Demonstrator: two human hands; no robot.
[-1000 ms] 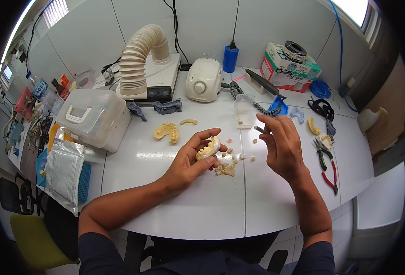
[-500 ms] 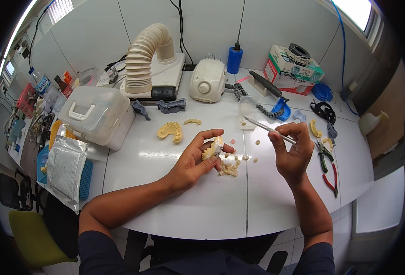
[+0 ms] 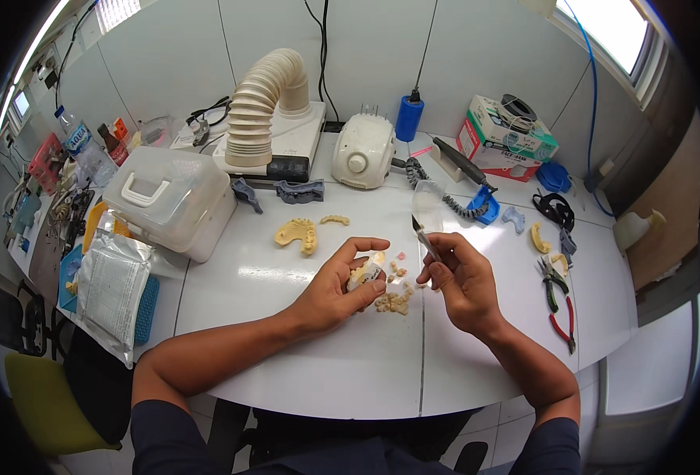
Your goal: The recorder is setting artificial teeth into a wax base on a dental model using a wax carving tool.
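My left hand (image 3: 326, 297) is closed around a cream dental cast (image 3: 364, 275), with part of its pale side showing between thumb and fingers. My right hand (image 3: 468, 286) grips a slim metal scalpel (image 3: 424, 240) whose dark blade points up and away. The blade is apart from the cast. On the table below and between the hands lies a pile of small cream tooth-like pieces (image 3: 394, 303), with a pink bit (image 3: 401, 256) beyond it. Farther off rest a horseshoe-shaped dental cast (image 3: 296, 234) and a small curved row of teeth (image 3: 335, 220).
Pliers with green handles (image 3: 553, 286) and red-handled pliers (image 3: 562, 328) lie at right. A lidded plastic box (image 3: 168, 202) and a silver pouch (image 3: 112, 273) stand at left. Behind are a ribbed hose (image 3: 263, 95), a white control unit (image 3: 363, 150) and a handpiece (image 3: 464, 165).
My right hand has moved left, nearer the cast, and the tool has turned to point more upward, its dark blade now showing. The cast has tilted in my left hand.
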